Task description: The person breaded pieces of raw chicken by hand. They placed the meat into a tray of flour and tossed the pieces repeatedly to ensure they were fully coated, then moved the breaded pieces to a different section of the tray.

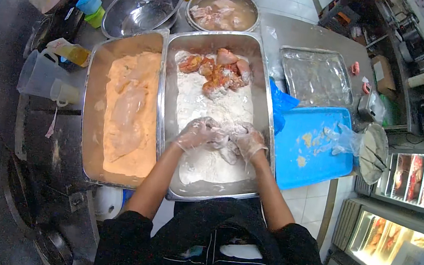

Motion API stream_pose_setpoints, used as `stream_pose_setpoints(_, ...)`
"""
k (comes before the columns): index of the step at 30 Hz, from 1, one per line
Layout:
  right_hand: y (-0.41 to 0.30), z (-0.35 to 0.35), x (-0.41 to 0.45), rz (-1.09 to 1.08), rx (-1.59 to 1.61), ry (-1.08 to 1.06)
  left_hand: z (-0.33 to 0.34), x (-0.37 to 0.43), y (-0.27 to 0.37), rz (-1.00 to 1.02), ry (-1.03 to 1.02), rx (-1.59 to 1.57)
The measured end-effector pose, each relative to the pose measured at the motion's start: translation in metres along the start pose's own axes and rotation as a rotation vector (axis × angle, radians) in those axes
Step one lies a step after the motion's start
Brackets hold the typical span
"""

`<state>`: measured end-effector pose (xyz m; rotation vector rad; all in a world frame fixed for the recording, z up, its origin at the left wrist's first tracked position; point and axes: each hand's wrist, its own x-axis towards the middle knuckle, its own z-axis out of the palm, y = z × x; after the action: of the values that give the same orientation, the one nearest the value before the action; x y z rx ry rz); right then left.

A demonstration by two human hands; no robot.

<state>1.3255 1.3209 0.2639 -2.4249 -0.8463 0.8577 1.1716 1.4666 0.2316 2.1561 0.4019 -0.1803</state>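
My left hand [197,133] and my right hand [249,141], both in clear plastic gloves dusted with flour, come together over the white flour [215,110] in a deep steel pan [226,42]. Between them they grip a flour-coated piece of chicken [228,152], partly hidden by the fingers. At the pan's far end, several reddish marinated chicken pieces [220,77] lie on the flour. Left of it, a second steel pan [100,73] contains orange breading [137,158] with pale raw chicken [128,113] resting on top.
Beyond the pans stand an empty steel bowl [142,7] and a bowl of chicken in liquid [223,9]. To the right are a crumb-strewn blue tray [311,165], a metal tray [316,76] and a batter bowl [371,162]. Plastic jugs [40,72] sit at left.
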Motion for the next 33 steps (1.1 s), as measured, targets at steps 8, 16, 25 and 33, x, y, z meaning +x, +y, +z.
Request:
stream_pose_setpoints(8, 0.017, 0.011, 0.013, -0.021, 0.257, -0.192, -0.003, -0.022, 0.067, -0.121, 0.189, -0.077)
stream_pose_setpoints(16, -0.023, -0.011, 0.004, -0.264, -0.145, -0.254, 0.005, -0.037, 0.044, -0.067, 0.325, -0.377)
stream_pose_setpoints(25, -0.048, 0.059, -0.026, -0.332, -0.637, -0.264, 0.025, -0.049, 0.020, -0.268, -0.241, 0.225)
stream_pose_setpoints(33, -0.053, 0.116, -0.026, 0.146, -0.272, -0.351, -0.022, -0.068, 0.077, -0.376, 0.224, 0.580)
